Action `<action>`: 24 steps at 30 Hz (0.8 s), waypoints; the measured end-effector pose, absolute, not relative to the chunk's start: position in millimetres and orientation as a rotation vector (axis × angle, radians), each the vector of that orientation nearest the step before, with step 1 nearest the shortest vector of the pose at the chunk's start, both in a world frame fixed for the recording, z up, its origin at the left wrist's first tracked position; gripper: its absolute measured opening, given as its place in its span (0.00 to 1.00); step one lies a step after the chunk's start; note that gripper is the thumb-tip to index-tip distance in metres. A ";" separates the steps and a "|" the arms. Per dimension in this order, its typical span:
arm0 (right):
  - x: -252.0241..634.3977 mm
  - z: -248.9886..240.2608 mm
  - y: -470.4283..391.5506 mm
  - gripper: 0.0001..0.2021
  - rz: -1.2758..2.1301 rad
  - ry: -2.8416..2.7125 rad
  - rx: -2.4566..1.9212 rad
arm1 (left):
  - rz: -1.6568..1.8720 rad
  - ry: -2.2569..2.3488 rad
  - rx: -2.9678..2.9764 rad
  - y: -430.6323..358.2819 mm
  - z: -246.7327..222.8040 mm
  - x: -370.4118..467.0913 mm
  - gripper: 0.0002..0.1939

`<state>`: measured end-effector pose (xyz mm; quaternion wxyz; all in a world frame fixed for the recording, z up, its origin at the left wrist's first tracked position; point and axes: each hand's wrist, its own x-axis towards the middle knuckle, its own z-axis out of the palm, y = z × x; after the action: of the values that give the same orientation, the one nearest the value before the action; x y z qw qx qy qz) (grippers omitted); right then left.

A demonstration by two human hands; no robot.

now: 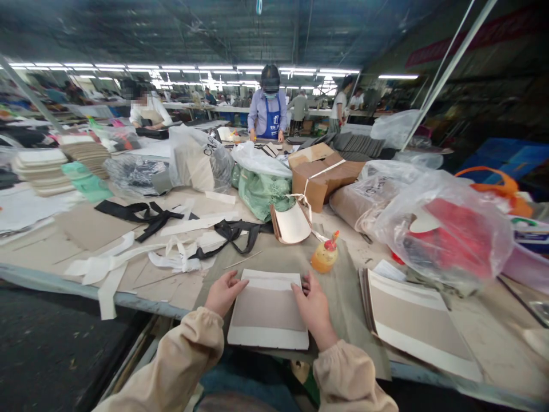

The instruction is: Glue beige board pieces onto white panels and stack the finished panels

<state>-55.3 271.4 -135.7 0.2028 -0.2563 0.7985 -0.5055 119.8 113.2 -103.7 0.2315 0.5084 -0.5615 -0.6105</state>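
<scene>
A flat panel [272, 309], white with a wide beige band across its middle, lies in front of me at the table's near edge. At its upper left edge is my left hand [223, 293], closed, with the thumb over the rim. My right hand [316, 306] closes on the opposite edge, its thumb on the panel's face and its fingers curled. Where the fingertips go beneath the edges is hidden. A grey-green sheet [343, 297] lies under the panel. Just beyond my right hand stands a small bottle [325, 256] of yellowish liquid with a red top.
To the right lies a stack of similar panels [424, 320]. Black strips [148, 214] and white strips [114, 263] litter the left side. Behind are a green bag [261, 191], brown tied pieces [321, 177] and plastic bags [450, 229]. A co-worker [269, 111] stands across the table.
</scene>
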 end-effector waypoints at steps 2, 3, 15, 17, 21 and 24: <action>-57.9 -136.1 270.1 0.35 -1.511 2.072 -0.610 | -1.797 -1.487 1.374 116.2 -104.4 114.6 0.23; -58.1 -135.1 270.9 0.33 -1.546 2.020 -0.573 | -1.828 -1.477 1.360 120.0 -103.4 113.0 0.21; -63.5 -78.3 315.6 0.15 -1.887 1.512 -0.390 | -2.154 -0.945 1.126 174.5 -43.2 99.2 0.18; -65.9 -71.9 324.4 0.13 -1.936 1.437 -0.385 | -2.165 -0.952 1.118 181.4 -35.0 95.7 0.18; -70.5 -58.7 347.4 0.15 -1.852 1.639 -0.507 | -2.192 -1.008 1.195 192.5 -30.9 89.2 0.19; -73.4 -49.0 368.6 0.22 -1.701 1.837 -0.680 | -2.178 -1.054 1.275 198.5 -35.2 76.9 0.20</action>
<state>-73.4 368.6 -49.0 0.2703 -0.2523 0.6819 -0.6311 76.9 198.5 -35.2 0.2022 0.4565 -0.3775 -0.7799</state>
